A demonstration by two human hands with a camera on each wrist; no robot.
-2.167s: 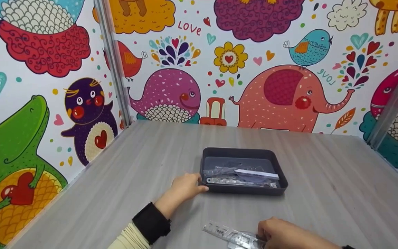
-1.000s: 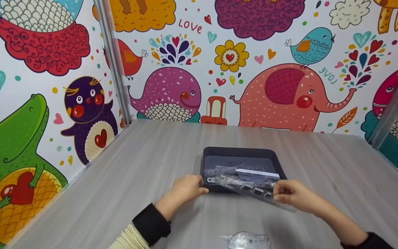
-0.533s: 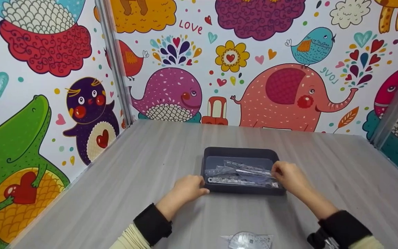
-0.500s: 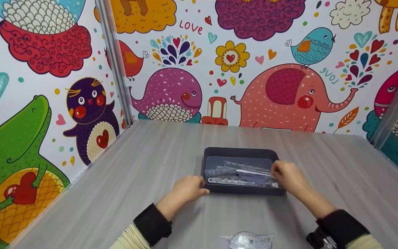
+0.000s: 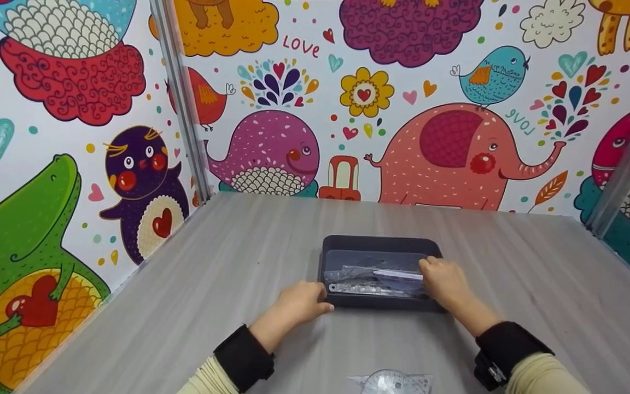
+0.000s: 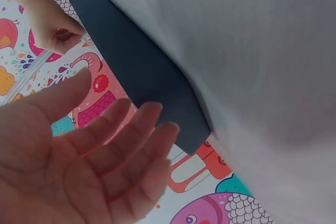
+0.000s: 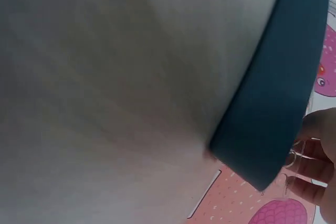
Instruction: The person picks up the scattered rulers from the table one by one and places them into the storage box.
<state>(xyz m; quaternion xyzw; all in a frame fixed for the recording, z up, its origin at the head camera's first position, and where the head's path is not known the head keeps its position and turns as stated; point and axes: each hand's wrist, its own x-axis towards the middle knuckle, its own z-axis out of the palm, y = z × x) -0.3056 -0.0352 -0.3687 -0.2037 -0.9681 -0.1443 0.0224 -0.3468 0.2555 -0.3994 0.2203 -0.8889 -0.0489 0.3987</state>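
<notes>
A dark grey tray [image 5: 383,302] holds several clear plastic rulers [image 5: 369,288] and stencils. My left hand [image 5: 299,302] is at the tray's left end; the left wrist view shows its fingers [image 6: 142,121] loosely bent and spread beside the tray wall. My right hand [image 5: 446,282] reaches over the right end. There, in the right wrist view, its thumb and curled fingers [image 7: 310,169] hold a clear plastic stencil [image 7: 296,156] with rounded cut-outs at the rim. A clear protractor [image 5: 389,382] lies on the table near the front, over another clear flat piece.
The wood-grain table [image 5: 227,257] is bounded by a printed cartoon wall [image 5: 348,137] at the back and left. Metal posts [image 5: 184,109] stand at the corners.
My right hand has carried a clear stencil ruler from the front of the table into the tray, then moved slightly left and lower there. The protractor stayed on the table; my left hand barely moved.
</notes>
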